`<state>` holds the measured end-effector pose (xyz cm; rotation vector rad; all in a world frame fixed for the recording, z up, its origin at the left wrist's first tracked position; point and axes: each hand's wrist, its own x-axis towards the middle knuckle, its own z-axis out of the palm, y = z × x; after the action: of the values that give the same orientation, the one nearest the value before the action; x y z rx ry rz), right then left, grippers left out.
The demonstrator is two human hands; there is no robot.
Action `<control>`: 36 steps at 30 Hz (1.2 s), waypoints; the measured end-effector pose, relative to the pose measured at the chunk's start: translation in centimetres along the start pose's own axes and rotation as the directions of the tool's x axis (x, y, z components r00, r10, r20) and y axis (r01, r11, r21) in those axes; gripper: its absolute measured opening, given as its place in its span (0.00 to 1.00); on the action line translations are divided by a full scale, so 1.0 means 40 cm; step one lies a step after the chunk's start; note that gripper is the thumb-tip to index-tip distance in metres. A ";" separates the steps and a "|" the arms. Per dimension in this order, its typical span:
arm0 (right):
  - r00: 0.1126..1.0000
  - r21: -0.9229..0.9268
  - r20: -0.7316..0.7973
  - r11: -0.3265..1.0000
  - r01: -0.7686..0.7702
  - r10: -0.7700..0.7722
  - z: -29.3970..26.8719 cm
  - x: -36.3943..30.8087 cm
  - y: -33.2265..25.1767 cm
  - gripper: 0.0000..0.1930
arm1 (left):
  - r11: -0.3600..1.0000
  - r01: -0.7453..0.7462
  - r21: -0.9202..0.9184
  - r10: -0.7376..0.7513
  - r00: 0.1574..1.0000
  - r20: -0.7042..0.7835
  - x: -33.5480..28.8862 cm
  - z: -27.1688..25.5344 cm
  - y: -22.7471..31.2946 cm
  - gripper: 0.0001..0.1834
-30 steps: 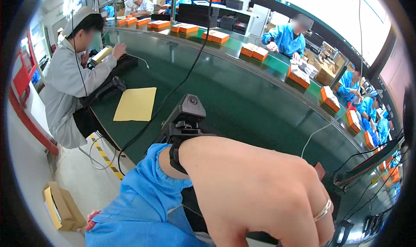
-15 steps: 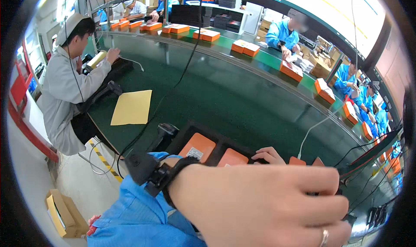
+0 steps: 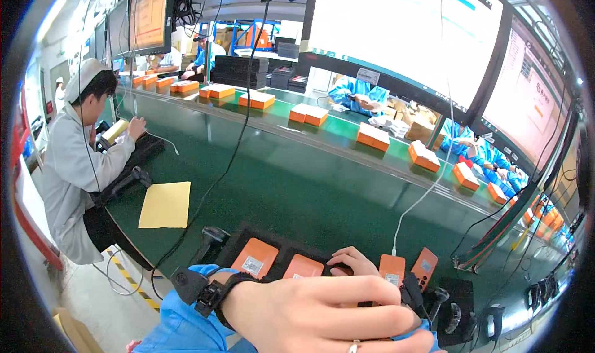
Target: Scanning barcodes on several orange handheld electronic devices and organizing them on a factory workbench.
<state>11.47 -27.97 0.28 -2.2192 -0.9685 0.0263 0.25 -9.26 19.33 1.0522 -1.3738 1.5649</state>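
My left hand [image 3: 316, 316], with a ring and a black wrist strap, spans the lower middle, back upward. Its fingers are bent and close together; whatever is beneath them is hidden. Beyond it my right hand [image 3: 354, 261] curls its fingers at the right part of a black tray [image 3: 230, 254]; what they grip is hidden. In the tray lie an orange phone-like slab [image 3: 255, 258] with a white label and another orange slab [image 3: 302, 266]. Right of my right hand are an orange phone [image 3: 392, 267] with a white cable plugged in and a tilted orange phone [image 3: 424, 267] showing lenses.
A handheld scanner [image 3: 211, 240] stands left of the tray. Yellow paper [image 3: 165, 205] lies on the green bench [image 3: 297, 185]. A co-worker in white [image 3: 80, 161] sits left. Orange boxes [image 3: 372, 136] line the far side under a large monitor [image 3: 396, 37]. Cables hang across.
The view has tilted up and shifted, showing more of the monitors. My left hand has moved left and lower in the picture, uncovering the two phones at the right.
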 end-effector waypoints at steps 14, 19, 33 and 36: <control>0.997 -0.050 -0.026 0.997 0.066 -0.067 -0.013 0.005 -0.015 0.10 | 0.969 0.053 -0.242 -0.084 0.989 -0.122 -0.003 0.020 -0.001 0.11; 0.999 -0.034 -0.023 0.999 0.042 -0.043 -0.024 0.005 -0.052 0.10 | 0.949 0.110 -0.295 -0.129 0.991 -0.043 0.000 0.000 0.012 0.11; 0.997 0.042 -0.025 0.996 0.078 -0.077 -0.040 -0.004 -0.063 0.11 | 0.933 0.213 -0.290 -0.151 0.963 0.223 0.006 -0.119 0.008 0.08; 1.000 0.098 -0.006 0.995 0.026 -0.025 -0.034 -0.001 -0.057 0.11 | 0.876 0.409 -0.256 -0.276 0.860 0.430 -0.001 -0.133 -0.004 0.09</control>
<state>10.39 -27.73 2.68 -2.1164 -0.9721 0.0554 -0.05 -3.97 18.96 1.3430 -1.5352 0.8424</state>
